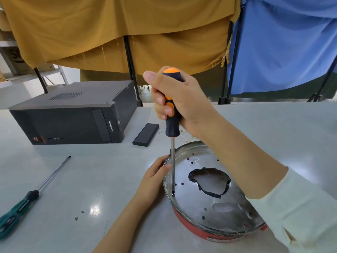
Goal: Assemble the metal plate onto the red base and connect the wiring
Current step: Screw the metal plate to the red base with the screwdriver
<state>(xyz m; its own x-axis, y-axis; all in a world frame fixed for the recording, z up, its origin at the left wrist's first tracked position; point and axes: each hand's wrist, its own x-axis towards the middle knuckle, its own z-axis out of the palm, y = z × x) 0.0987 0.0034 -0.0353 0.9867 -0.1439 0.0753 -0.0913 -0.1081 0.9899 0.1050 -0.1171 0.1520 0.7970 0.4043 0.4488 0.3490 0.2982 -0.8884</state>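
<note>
The round shiny metal plate (215, 198) already sits in the round red base (193, 223) on the grey worktop (91, 179). The left hand (155, 178) rests flat against its rim. The right hand (175, 99) grips the orange-and-black screwdriver (172, 125), tip on a screw. Wiring looks undone.

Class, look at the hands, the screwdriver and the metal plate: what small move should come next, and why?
Probably turn the orange-and-black screwdriver to drive the screw: the right hand grips it upright with its tip at a hole by the metal plate edge, while the left hand steadies the rim over the red base.
</note>
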